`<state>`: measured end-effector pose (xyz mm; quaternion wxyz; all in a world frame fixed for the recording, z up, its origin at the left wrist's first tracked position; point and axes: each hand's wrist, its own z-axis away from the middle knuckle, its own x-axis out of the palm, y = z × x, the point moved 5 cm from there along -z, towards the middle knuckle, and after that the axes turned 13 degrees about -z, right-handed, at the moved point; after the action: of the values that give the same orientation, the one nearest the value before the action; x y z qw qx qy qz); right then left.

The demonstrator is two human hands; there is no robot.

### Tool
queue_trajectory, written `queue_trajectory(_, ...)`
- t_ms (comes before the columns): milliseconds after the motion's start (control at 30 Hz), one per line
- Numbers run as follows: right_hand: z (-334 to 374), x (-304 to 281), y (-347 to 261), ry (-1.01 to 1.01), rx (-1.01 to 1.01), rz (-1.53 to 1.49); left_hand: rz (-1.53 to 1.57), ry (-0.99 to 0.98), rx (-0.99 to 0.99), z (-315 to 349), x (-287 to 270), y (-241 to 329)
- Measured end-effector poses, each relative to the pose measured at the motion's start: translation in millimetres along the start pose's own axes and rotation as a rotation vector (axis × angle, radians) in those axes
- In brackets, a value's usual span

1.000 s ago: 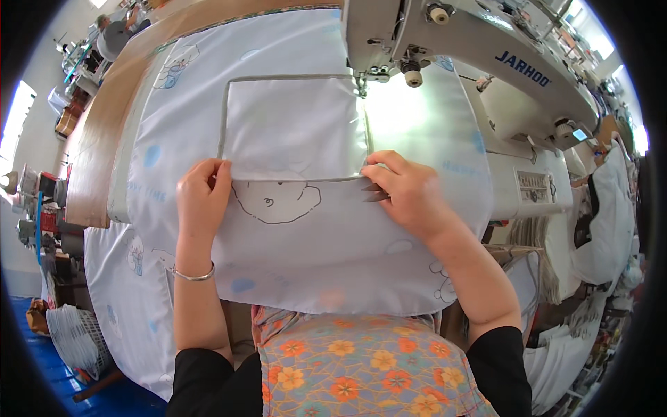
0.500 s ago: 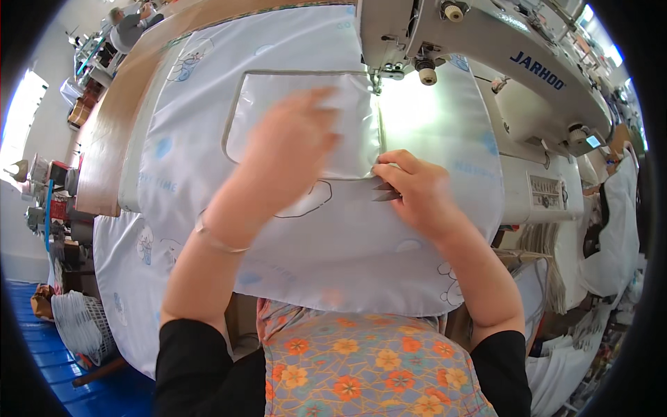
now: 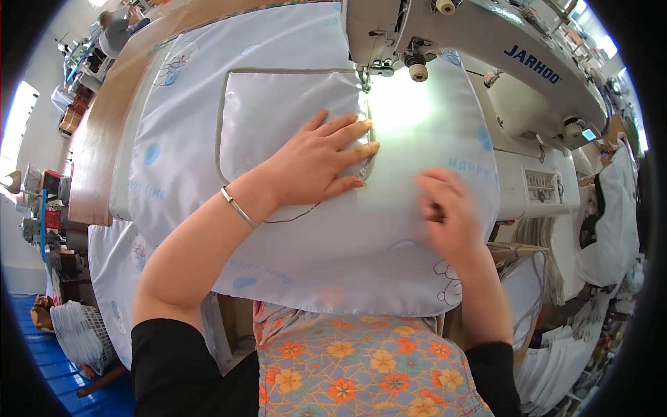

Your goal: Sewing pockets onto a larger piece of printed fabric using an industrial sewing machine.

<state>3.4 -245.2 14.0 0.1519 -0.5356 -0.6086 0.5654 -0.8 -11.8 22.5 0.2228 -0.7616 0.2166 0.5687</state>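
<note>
My left hand [image 3: 319,156] lies flat with fingers spread over a shiny white rectangular panel [image 3: 285,101] edged in grey. Its fingertips press on the panel's right border, just below the presser foot [image 3: 365,82] of a sewing machine [image 3: 472,31]. Under the panel spreads a large pale satin cloth [image 3: 389,229] with light blue prints. To the right, above the cloth, my right hand [image 3: 451,212] is smeared by motion, its fingers curled. A dark bit of the thread snips [image 3: 436,213] shows in it; their pointed blades were visible a moment earlier.
The machine's lamp lights the cloth right of the needle. A wooden table edge [image 3: 104,139] runs along the left. At lower left stands a white basket [image 3: 97,323]; white cloth pieces [image 3: 556,368] are stacked at lower right. Another person [image 3: 118,31] sits far left.
My left hand has come down flat on the panel's right border. My right hand has left the panel's lower right corner, moving right with the snips. The cloth has shifted slightly left.
</note>
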Motion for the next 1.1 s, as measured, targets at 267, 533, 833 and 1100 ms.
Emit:
queue_trajectory(267,173,-96,84,0.470,0.682,-0.105,-0.038,0.062,0.075,-6,-7,9)
queue_trajectory(533,178,-91,89,0.444,0.938,-0.392,-0.010,0.137,0.045,-12,-5,1)
queue_trajectory(833,198,-86,102,0.453,0.958,-0.567,0.007,0.132,0.000,-34,-4,-23)
queue_trajectory(1100,205,-24,108,0.638,0.746,-1.182,-0.027,0.110,-0.025,-47,4,-49)
